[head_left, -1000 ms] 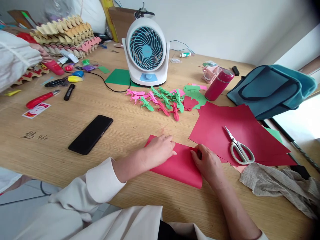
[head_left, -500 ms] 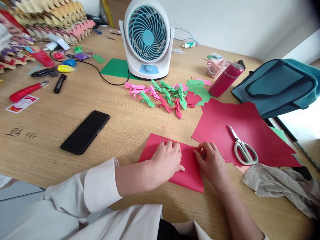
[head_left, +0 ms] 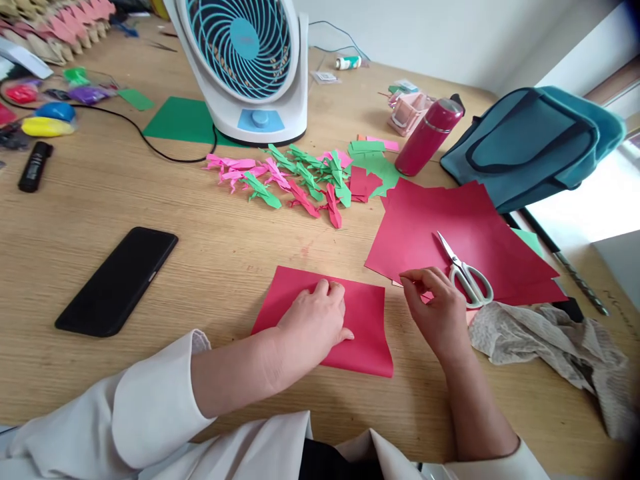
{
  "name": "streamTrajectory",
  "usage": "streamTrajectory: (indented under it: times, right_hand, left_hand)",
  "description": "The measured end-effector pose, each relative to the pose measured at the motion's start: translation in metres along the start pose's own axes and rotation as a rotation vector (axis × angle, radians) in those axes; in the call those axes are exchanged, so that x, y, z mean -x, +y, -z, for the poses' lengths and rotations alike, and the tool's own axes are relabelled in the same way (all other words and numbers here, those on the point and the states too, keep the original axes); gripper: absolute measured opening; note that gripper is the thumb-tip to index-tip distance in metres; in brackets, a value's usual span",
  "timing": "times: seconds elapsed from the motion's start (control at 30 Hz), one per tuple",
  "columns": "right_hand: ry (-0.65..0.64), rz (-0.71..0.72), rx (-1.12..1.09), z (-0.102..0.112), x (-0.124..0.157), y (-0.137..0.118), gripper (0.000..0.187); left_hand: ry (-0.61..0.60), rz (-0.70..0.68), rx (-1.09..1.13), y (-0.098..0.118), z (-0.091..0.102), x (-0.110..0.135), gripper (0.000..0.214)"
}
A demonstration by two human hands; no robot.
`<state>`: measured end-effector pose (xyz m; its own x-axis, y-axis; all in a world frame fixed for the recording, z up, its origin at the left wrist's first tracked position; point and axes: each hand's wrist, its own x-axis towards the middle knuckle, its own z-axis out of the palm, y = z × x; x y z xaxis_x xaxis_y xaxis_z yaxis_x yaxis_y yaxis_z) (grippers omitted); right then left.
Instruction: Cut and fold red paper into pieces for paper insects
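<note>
A folded sheet of red paper (head_left: 364, 320) lies on the wooden table in front of me, its near right edge curling up slightly. My left hand (head_left: 315, 320) presses down on the middle of it, fingers curled under and thumb stretched to the right. Off the paper's right side is my right hand (head_left: 434, 303), raised a little, with thumb and forefinger tips brought together and nothing visible between them. Just beyond it, white-handled scissors (head_left: 467, 273) rest on a stack of larger red sheets (head_left: 415, 220).
Small folded paper figures (head_left: 295, 177) in pink, green and red lie towards the back. Behind them stands a white fan (head_left: 250, 80). A black phone (head_left: 117, 280) is at left. To the right are a red bottle (head_left: 427, 139), a teal bag (head_left: 530, 147) and a crumpled cloth (head_left: 545, 340).
My right hand has come off the red paper's edge and moved right. The left hand stays pressed on the sheet. The view has turned and shifted.
</note>
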<state>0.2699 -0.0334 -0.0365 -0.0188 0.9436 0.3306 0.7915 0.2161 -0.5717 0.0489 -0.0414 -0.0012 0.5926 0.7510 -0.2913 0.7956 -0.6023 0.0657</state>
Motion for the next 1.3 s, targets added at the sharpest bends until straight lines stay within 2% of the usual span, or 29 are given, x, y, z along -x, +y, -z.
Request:
streamTrajectory:
  times: [0.07,0.13,0.23,0.33,0.47,0.63,0.8,1.03,1.3]
  right_hand:
    - [0.034,-0.005,-0.005,0.004,-0.001,0.001,0.009]
    - [0.012,0.016,-0.031,0.005,0.0,-0.002,0.009]
    - [-0.11,0.096,-0.047,0.005,0.004,-0.011,0.012]
    - [-0.24,0.237,0.036,0.002,0.011,-0.02,0.015]
    - [-0.308,0.382,0.213,-0.005,0.022,-0.03,0.016]
    - [-0.27,0.339,0.402,-0.008,0.033,-0.036,0.018]
    - [-0.34,0.291,0.488,-0.006,0.038,-0.041,0.021]
    - [-0.402,0.261,0.513,-0.004,0.038,-0.045,0.02]
    - [-0.372,0.276,0.475,-0.007,0.039,-0.041,0.022]
  left_hand:
    - [0.002,0.003,0.008,0.0,-0.001,-0.001,0.052]
    - [0.008,0.001,0.007,0.0,-0.004,-0.002,0.053]
    - [0.027,0.0,-0.013,0.0,-0.008,-0.002,0.054]
    - [0.059,-0.004,-0.055,0.0,-0.013,-0.001,0.058]
    - [0.09,-0.016,-0.108,0.001,-0.017,0.001,0.062]
    - [0.053,-0.01,-0.1,0.002,-0.013,0.001,0.063]
    - [0.022,-0.003,-0.069,0.001,-0.01,0.0,0.062]
    - [0.018,-0.019,-0.1,0.0,-0.011,-0.001,0.065]
    - [0.031,-0.021,-0.085,0.001,-0.013,0.0,0.063]
